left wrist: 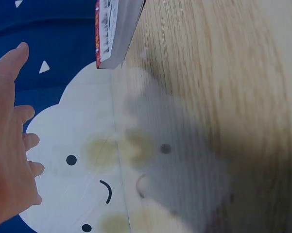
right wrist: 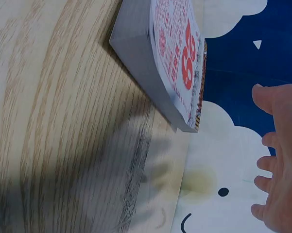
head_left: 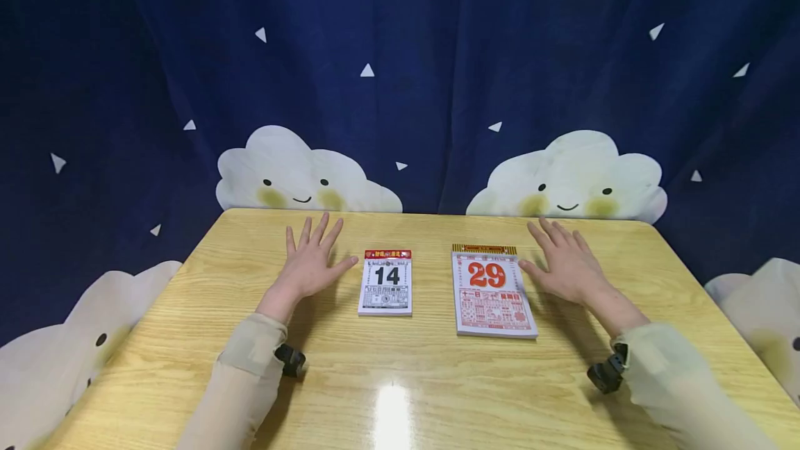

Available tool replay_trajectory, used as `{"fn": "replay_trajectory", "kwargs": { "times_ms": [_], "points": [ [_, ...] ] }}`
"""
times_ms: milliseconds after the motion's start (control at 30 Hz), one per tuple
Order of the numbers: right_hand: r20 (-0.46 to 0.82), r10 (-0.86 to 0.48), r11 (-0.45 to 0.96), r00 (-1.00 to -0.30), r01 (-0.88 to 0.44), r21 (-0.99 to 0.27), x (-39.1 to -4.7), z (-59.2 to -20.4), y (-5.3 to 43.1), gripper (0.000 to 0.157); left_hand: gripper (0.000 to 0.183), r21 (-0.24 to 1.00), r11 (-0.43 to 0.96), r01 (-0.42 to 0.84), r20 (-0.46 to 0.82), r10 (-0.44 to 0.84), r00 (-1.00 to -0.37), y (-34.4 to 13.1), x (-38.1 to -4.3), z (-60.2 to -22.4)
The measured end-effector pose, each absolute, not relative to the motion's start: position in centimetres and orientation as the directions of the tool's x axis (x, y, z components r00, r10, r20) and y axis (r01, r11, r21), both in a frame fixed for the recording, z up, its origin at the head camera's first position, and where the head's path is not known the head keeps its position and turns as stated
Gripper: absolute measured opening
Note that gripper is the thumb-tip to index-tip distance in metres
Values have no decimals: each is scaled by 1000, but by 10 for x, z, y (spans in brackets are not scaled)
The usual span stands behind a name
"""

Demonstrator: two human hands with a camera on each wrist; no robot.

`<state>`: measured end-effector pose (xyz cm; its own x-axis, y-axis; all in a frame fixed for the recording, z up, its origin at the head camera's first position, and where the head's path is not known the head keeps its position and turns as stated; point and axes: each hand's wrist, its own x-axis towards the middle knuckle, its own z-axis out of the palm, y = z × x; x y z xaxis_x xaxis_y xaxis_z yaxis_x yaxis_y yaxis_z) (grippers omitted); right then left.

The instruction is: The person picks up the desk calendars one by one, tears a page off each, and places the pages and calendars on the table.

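Two tear-off calendars lie face up on a wooden table. The smaller calendar has a red top band and a black 14; the larger calendar, on the right, carries a gold-striped band and a red 29. My left hand is spread out to the left of the small calendar, thumb pointing toward it. On the other side, my right hand spreads its fingers beside the large calendar, the thumb close to its right edge. Both hands hold nothing. Each wrist view shows the nearby calendar's thick page block from the side.
Behind the table hangs a dark blue curtain with white triangles and smiling clouds. A black wrist camera sits on the left sleeve, another wrist camera on the right. Light glares off the table's near part.
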<state>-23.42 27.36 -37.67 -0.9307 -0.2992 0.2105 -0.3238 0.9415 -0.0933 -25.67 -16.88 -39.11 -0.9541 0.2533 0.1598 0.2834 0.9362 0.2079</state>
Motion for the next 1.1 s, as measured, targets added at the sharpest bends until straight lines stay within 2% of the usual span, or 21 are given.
{"fn": "replay_trajectory", "kwargs": {
  "times_ms": [500, 833, 1100],
  "points": [
    [178, -306, 941, -935, -326, -95, -239, -374, 241, 66, 79, 208, 933, 293, 215, 249, -945, -164, -256, -395],
    [192, -350, 920, -917, -375, -116, -249, -374, 211, 61, 65, 238, 938, 253, 237, 197, -951, -157, -254, -392],
    [205, -363, 901, -909, -399, -170, -248, -382, 190, 60, 52, 356, 898, 257, 227, 184, -956, -146, -252, -397]
  ]
}}
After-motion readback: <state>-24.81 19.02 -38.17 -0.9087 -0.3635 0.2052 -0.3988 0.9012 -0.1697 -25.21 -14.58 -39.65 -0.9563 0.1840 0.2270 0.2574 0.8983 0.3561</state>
